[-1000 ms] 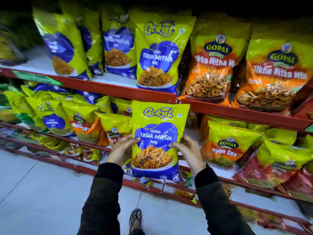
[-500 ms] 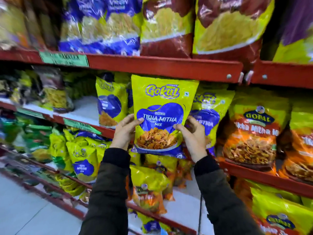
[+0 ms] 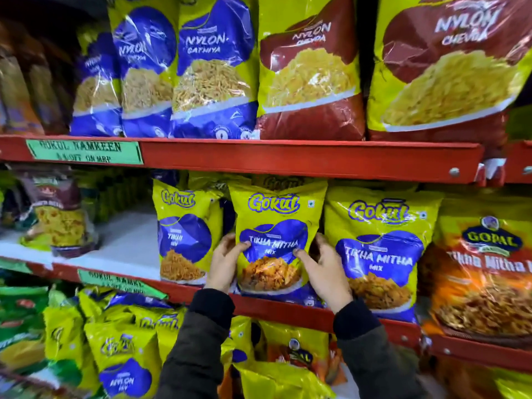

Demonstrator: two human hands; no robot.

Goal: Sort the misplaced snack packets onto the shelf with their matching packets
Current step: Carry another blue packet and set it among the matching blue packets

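Observation:
A yellow and blue Gokul Tikha Mitha Mix packet (image 3: 277, 226) stands upright on the middle red shelf (image 3: 288, 308). My left hand (image 3: 223, 264) grips its left edge and my right hand (image 3: 325, 267) grips its right edge. A matching Gokul Tikha Mitha Mix packet (image 3: 380, 249) stands directly to its right. Another Gokul packet (image 3: 184, 234) stands to its left, and one more shows behind its top.
An orange Gopal Tikha Mitha packet (image 3: 486, 272) fills the shelf's right end. Blue Nylon Gathiya packets (image 3: 213, 70) and maroon Nylon Chevda packets (image 3: 311, 70) line the upper shelf. White shelf surface (image 3: 126, 243) shows left of the Gokul packets. Lower shelves hold mixed yellow packets (image 3: 123, 358).
Both hands lifted the packet from the lower shelf level up into the middle shelf, between the Gokul packets. The view tilted upward and moved closer.

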